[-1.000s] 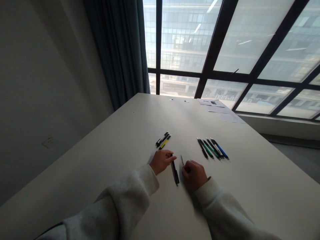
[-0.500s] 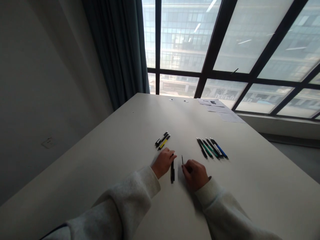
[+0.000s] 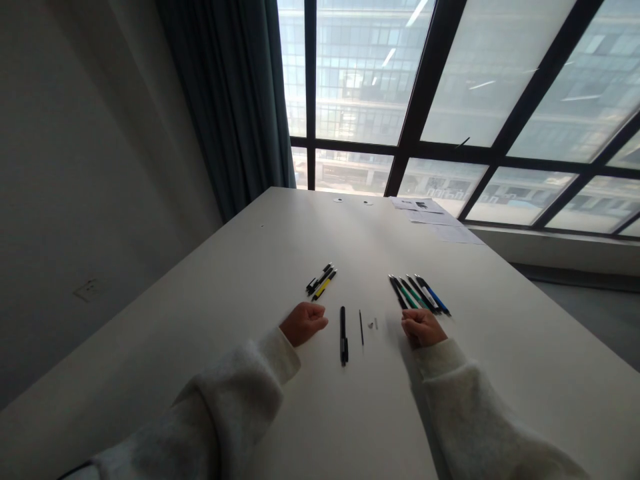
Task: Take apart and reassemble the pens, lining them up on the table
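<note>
My left hand (image 3: 303,324) rests on the table as a closed fist, left of a black pen barrel (image 3: 343,336) that lies on its own. Right of the barrel lies a thin dark pen refill (image 3: 361,327). Beside the refill are a small pen tip (image 3: 371,325) and a pale little piece, perhaps a spring (image 3: 377,323). My right hand (image 3: 423,327) is also curled into a fist, at the near ends of a row of several pens (image 3: 418,293) in black, green and blue. Neither fist shows anything held. Beyond my left hand lies a small group of pens, one of them yellow (image 3: 325,285).
The white table (image 3: 240,280) reaches to the window. Paper sheets (image 3: 425,213) lie at its far right corner, and two small round fittings (image 3: 339,200) sit near the far edge. A dark curtain (image 3: 230,100) hangs at the left.
My left hand has let go of the pen barrel and moved left. My right hand has laid down the refill and moved right to the pen row. Both hands have closed into fists.
</note>
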Available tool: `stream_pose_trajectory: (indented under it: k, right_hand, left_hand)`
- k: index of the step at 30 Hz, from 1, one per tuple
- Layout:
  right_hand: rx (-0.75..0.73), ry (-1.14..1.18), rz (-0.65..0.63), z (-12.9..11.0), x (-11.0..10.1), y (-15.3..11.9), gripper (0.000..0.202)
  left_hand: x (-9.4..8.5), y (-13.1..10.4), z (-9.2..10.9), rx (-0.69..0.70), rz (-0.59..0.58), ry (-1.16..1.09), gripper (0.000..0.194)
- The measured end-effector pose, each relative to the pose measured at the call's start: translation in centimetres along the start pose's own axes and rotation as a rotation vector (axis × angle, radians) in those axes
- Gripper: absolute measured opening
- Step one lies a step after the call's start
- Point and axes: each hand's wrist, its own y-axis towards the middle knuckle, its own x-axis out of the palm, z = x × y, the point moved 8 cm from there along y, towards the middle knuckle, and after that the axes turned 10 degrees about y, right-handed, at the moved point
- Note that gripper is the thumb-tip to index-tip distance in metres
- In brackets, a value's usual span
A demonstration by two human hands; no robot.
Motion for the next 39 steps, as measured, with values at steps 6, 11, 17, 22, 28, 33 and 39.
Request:
stream_pose_trajectory:
  k: [6, 11, 17, 22, 28, 33, 39]
  right_hand:
    - [-0.028, -0.204, -0.031, 0.2, 0.4, 0.4, 0.033]
    - [-0.082, -0.330, -0.020, -0.4, 0.5, 0.6, 0.035]
    - [-0.119, -0.424, -0.017, -0.7, 1.2, 0.2, 0.034]
    - [-0.143, -0.475, -0.011, -0.9, 1.4, -0.1, 0.036]
    - [-0.293, -0.603, -0.010, -2.3, 3.0, -0.8, 0.038]
    - [-0.481, -0.816, -0.145, -3.9, 6.8, -2.2, 0.026]
    - [-0.367, -1.000, -0.269, -3.2, 9.3, -3.3, 0.032]
  left_hand:
    - [0.2, 0.2, 0.0, -0.008, 0.046, 0.039, 0.036]
    - [0.4, 0.4, -0.2, -0.041, 0.091, 0.066, 0.034]
    - [0.4, 0.4, -0.3, -0.055, 0.076, 0.067, 0.033]
    - [0.4, 0.4, -0.1, -0.066, 0.076, 0.084, 0.035]
    - [0.0, -0.2, 1.5, 0.006, 0.214, 0.254, 0.025]
    - [1.6, -0.9, 3.4, 0.145, 0.122, 0.504, 0.050]
    - [1.9, -1.0, 2.9, 0.095, 0.091, 0.515, 0.033]
